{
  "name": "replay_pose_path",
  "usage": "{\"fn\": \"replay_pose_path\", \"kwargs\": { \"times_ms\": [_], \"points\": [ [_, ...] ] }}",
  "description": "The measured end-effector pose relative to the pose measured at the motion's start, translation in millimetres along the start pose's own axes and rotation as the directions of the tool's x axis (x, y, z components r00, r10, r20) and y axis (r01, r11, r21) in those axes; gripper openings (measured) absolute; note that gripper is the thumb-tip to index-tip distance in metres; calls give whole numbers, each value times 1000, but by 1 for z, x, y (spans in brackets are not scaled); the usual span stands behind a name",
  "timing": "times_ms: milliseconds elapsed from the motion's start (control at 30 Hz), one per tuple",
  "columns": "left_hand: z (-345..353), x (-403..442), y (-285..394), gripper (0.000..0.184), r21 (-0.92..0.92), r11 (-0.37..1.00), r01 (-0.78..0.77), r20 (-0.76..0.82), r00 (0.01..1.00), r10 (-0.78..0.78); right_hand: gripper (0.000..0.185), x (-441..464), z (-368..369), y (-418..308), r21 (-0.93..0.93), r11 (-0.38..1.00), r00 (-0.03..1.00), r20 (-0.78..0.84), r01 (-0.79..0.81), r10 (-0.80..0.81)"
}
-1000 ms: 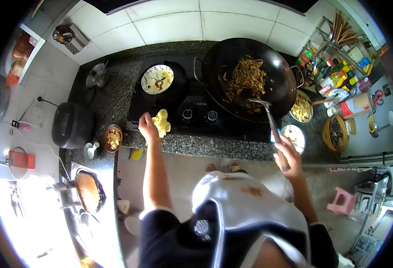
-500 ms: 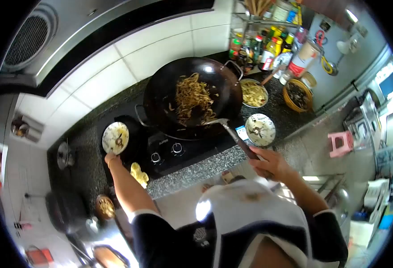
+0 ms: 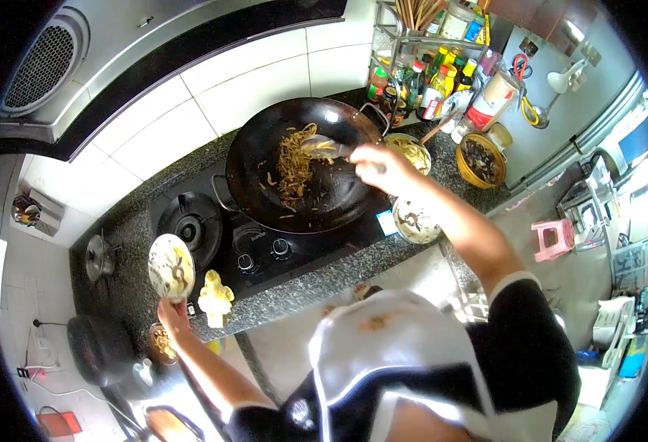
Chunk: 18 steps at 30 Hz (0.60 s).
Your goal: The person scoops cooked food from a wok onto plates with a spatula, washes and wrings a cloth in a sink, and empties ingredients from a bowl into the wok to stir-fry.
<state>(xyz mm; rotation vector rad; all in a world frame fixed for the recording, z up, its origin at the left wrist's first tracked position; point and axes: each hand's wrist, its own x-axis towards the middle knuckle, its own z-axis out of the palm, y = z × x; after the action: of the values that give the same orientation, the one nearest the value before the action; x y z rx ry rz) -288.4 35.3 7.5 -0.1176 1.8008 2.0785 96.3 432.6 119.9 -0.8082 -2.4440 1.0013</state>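
Observation:
My left hand (image 3: 173, 315) grips the rim of a white bowl with a dark pattern (image 3: 171, 265), held tilted over the counter beside the left burner. My right hand (image 3: 383, 168) is closed round the handle of a metal spatula (image 3: 322, 146). The spatula's blade is inside the large black wok (image 3: 265, 206), over brown shredded food strips (image 3: 294, 173). Pale pieces show around the blade; whether they lie on it I cannot tell. My right forearm passes over a second patterned bowl (image 3: 414, 225) and close to a bowl of yellowish food (image 3: 411, 151).
The left burner (image 3: 189, 227) is uncovered. A pale yellow lumpy item (image 3: 215, 298) lies at the counter's front edge, with a small bowl of chopped pieces (image 3: 163, 343) left of it. Sauce bottles (image 3: 434, 92) and a yellow basket of dark food (image 3: 481, 159) stand at right.
My right hand has moved forward over the wok, carrying the spatula from the wok's near edge to the food. My left hand has drawn the bowl back and left, off the burner.

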Motion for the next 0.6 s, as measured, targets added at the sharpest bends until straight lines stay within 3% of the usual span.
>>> {"fn": "replay_pose_path", "kwargs": {
  "times_ms": [33,67,100,133,200,300,333,400,467,500,533,567,600],
  "points": [
    [-9,-20,1,24,-39,999,16,6,1000,-16,13,13,-17,-18,-74,981,981,-84,-181,175],
    [-3,-54,6,24,-13,1000,10,-77,997,-11,11,27,-29,-8,-14,987,972,-177,-162,157],
    [-13,-73,5,26,41,999,17,-149,989,-11,11,36,-43,-17,-72,972,945,-260,-225,199],
    [-28,-85,-3,26,41,999,17,-158,987,-10,8,52,-51,-3,-18,960,930,-254,-278,265],
    [-53,-101,-17,30,-103,995,-3,8,1000,4,10,78,-48,24,88,941,871,-360,-326,335],
    [-54,-146,-22,38,-219,976,-14,11,1000,16,12,102,-8,40,545,807,818,-343,-227,462],
    [-68,-147,-34,46,-284,959,-6,73,997,28,10,108,5,43,525,828,843,-342,-196,416],
    [-72,-164,-44,50,-259,966,-12,40,999,23,11,115,35,56,526,849,943,-256,-50,214],
    [-66,-174,-53,51,-364,931,-4,107,993,46,11,90,39,11,135,990,990,-140,31,-12],
    [-62,-181,-52,51,-327,945,1,72,997,24,15,80,42,7,141,990,998,55,3,-11],
    [-53,-189,-49,51,-289,957,9,40,999,3,16,70,52,3,56,874,876,-28,482,-482],
    [-41,-195,-44,52,-293,956,-5,64,998,25,15,57,53,0,-61,696,698,28,716,-716],
    [-33,-198,-40,52,-290,957,-2,67,998,22,16,45,58,-5,-11,696,685,188,718,-704]
  ]
}}
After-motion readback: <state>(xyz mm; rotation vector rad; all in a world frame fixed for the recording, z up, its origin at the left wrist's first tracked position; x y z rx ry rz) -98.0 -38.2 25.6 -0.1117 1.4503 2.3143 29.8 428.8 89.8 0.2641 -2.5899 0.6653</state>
